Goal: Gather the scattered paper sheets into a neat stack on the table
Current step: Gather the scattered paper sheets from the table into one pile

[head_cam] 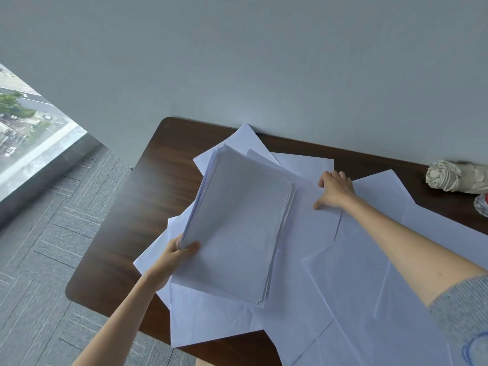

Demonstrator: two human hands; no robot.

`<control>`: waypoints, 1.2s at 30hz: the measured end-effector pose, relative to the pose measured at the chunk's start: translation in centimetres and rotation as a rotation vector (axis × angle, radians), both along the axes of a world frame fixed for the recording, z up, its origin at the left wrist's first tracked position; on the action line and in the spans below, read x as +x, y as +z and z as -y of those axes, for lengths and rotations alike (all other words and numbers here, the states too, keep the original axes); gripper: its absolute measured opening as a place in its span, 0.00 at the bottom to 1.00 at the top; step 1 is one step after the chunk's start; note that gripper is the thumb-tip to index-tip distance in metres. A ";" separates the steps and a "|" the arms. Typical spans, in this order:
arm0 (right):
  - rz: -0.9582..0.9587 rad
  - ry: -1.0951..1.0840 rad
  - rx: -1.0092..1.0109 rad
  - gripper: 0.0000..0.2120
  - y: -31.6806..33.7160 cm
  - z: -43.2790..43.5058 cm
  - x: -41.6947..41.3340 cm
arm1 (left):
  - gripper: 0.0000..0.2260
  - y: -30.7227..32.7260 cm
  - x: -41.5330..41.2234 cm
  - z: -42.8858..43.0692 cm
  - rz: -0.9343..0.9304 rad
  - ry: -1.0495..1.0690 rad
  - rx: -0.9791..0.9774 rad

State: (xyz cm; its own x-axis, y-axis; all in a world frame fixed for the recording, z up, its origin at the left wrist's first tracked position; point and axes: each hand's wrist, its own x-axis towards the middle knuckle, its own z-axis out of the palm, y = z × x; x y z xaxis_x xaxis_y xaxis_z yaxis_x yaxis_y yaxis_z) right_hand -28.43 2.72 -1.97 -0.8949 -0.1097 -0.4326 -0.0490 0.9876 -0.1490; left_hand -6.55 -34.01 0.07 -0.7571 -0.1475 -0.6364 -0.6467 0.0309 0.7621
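Observation:
A thick stack of white paper sheets (pixel 237 223) is held tilted above the dark wooden table (pixel 126 220). My left hand (pixel 179 253) grips the stack's near left corner, thumb on top. Several loose white sheets (pixel 369 273) lie scattered and overlapping across the table under and to the right of the stack. My right hand (pixel 334 190) rests on one loose sheet (pixel 314 225) just right of the stack, with its fingers curled at that sheet's far edge.
A grey wall runs along the table's far edge. A rolled beige cloth bundle (pixel 454 177) and a clear plastic bottle (pixel 482 204) lie at the far right. Grey carpet and a floor-level window (pixel 29 133) are to the left.

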 end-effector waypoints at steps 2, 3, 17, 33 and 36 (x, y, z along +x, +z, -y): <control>0.022 -0.042 -0.059 0.25 0.0 0.2 -0.3 | 0.06 0.0 0.0 0.0 0.012 0.010 -0.011; 0.028 -0.064 -0.094 0.24 0.1 0.3 -0.4 | 0.06 0.0 0.0 0.0 0.017 0.013 -0.009; -0.113 -0.321 -0.551 0.05 2.0 2.5 0.1 | 0.09 -0.8 1.1 0.7 0.024 0.195 0.088; -0.553 -0.594 -0.700 0.02 7.7 -1.9 5.3 | 0.08 -2.2 1.3 -3.2 0.040 0.294 0.139; -0.661 -0.654 -0.774 0.02 9.3 -2.4 6.1 | 0.08 -2.1 1.1 -3.5 0.054 0.266 0.136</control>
